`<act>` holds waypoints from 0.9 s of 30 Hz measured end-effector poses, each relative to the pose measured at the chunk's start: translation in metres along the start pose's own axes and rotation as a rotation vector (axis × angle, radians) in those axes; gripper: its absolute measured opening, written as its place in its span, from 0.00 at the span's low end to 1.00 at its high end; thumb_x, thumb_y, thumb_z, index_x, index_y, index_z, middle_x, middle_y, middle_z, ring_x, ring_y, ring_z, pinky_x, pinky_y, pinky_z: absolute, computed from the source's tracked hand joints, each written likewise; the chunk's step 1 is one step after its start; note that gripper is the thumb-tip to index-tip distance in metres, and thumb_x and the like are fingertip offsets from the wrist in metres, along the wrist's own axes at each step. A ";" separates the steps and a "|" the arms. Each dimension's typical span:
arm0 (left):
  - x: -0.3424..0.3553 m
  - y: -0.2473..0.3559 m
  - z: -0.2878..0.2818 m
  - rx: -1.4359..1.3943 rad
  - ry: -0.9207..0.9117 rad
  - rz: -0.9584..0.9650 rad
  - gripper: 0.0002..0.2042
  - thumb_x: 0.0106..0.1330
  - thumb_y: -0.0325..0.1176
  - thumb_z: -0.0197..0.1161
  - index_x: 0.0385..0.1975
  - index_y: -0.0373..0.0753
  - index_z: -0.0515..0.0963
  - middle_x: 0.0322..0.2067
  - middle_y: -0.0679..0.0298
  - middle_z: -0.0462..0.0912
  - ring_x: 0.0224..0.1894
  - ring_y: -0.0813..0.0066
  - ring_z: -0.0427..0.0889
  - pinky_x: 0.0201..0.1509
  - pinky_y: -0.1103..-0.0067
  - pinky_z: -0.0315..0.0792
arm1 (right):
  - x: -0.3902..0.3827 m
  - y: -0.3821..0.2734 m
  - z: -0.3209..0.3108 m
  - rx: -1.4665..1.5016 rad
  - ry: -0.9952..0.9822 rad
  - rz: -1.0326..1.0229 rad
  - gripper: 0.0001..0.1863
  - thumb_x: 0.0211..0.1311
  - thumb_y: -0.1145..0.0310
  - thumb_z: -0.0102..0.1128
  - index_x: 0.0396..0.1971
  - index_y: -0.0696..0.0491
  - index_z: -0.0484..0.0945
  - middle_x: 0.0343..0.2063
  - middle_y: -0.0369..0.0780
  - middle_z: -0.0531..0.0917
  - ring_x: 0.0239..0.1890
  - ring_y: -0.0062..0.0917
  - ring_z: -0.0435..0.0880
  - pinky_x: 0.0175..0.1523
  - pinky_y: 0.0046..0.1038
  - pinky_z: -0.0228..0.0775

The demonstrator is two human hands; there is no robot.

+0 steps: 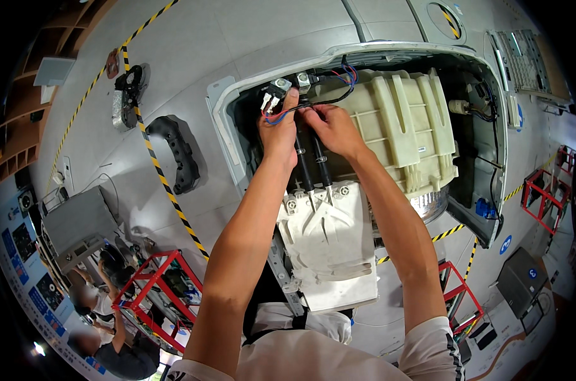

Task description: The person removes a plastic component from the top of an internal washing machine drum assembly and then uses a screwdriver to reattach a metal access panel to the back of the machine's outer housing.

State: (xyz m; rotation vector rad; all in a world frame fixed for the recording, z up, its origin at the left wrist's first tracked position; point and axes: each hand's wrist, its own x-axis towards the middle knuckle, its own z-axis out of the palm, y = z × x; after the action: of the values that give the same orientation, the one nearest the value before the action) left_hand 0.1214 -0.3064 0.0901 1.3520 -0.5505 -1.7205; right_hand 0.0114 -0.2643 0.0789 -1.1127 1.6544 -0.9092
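Note:
An open washing machine cabinet (219, 120) lies in front of me, with a cream plastic tub (389, 120) inside. My left hand (280, 134) is closed around a water inlet valve (279, 87) at the cabinet's upper left edge, its thumb pointing up and most fingers hidden. White connectors (270, 101) with red and blue wires sit beside that thumb. My right hand (332, 129) is pinched on a black-sleeved wire harness (339, 94) just right of the left hand. Two black hoses (321, 162) run from beneath my hands to a white plastic dispenser housing (329, 241) nearer me.
On the floor to the left lie a black curved plastic part (175, 155) and a black-and-silver part (128, 95). Yellow-black tape (161, 171) crosses the floor. Red metal frames (164, 273) stand at lower left and right. Two people (120, 352) work at lower left.

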 end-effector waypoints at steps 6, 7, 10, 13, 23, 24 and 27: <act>-0.005 0.006 0.002 0.040 -0.025 -0.018 0.11 0.56 0.37 0.67 0.33 0.38 0.77 0.31 0.68 0.80 0.31 0.81 0.74 0.36 0.81 0.68 | 0.009 0.015 -0.006 0.056 -0.141 0.055 0.18 0.62 0.59 0.49 0.38 0.61 0.78 0.28 0.40 0.82 0.31 0.20 0.77 0.41 0.24 0.68; -0.008 0.007 0.001 0.062 -0.032 -0.047 0.10 0.58 0.37 0.65 0.32 0.38 0.78 0.29 0.68 0.79 0.30 0.81 0.74 0.35 0.81 0.68 | 0.008 0.012 -0.010 0.046 -0.146 0.065 0.18 0.62 0.59 0.50 0.37 0.61 0.78 0.28 0.39 0.82 0.31 0.20 0.77 0.41 0.24 0.68; -0.018 0.010 -0.010 0.183 -0.067 -0.093 0.10 0.62 0.37 0.60 0.36 0.38 0.76 0.32 0.66 0.79 0.32 0.81 0.75 0.35 0.82 0.70 | -0.007 -0.009 -0.026 0.017 -0.131 0.147 0.20 0.63 0.57 0.50 0.35 0.61 0.78 0.27 0.38 0.81 0.31 0.18 0.76 0.39 0.21 0.67; -0.027 0.008 -0.022 0.221 -0.118 -0.134 0.10 0.65 0.36 0.55 0.39 0.37 0.74 0.33 0.65 0.78 0.33 0.81 0.75 0.37 0.82 0.70 | -0.038 -0.022 -0.048 -0.004 -0.046 0.129 0.21 0.64 0.56 0.50 0.37 0.62 0.77 0.26 0.37 0.81 0.31 0.16 0.77 0.38 0.19 0.66; -0.089 0.031 -0.027 1.027 -0.273 0.371 0.26 0.57 0.37 0.64 0.52 0.33 0.64 0.54 0.52 0.65 0.57 0.62 0.65 0.57 0.71 0.62 | -0.206 -0.028 -0.100 0.267 0.379 0.196 0.14 0.64 0.67 0.51 0.40 0.62 0.76 0.29 0.38 0.80 0.32 0.17 0.77 0.40 0.17 0.66; -0.094 0.032 -0.028 1.095 -0.299 0.457 0.24 0.56 0.36 0.65 0.49 0.34 0.66 0.53 0.50 0.65 0.55 0.60 0.66 0.56 0.71 0.63 | -0.222 -0.021 -0.102 0.275 0.426 0.213 0.14 0.64 0.67 0.51 0.40 0.62 0.76 0.29 0.38 0.80 0.32 0.17 0.77 0.40 0.17 0.66; -0.099 0.031 -0.031 1.233 -0.343 0.693 0.18 0.53 0.34 0.66 0.42 0.35 0.72 0.51 0.49 0.66 0.52 0.55 0.68 0.51 0.70 0.66 | -0.267 -0.004 -0.102 0.291 0.567 0.266 0.13 0.64 0.67 0.51 0.39 0.62 0.75 0.28 0.39 0.79 0.30 0.18 0.77 0.40 0.18 0.65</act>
State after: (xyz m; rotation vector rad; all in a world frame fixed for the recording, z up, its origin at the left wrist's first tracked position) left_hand 0.1657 -0.2358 0.1599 1.3085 -2.2145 -0.9499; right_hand -0.0379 -0.0054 0.1889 -0.4379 1.9762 -1.3140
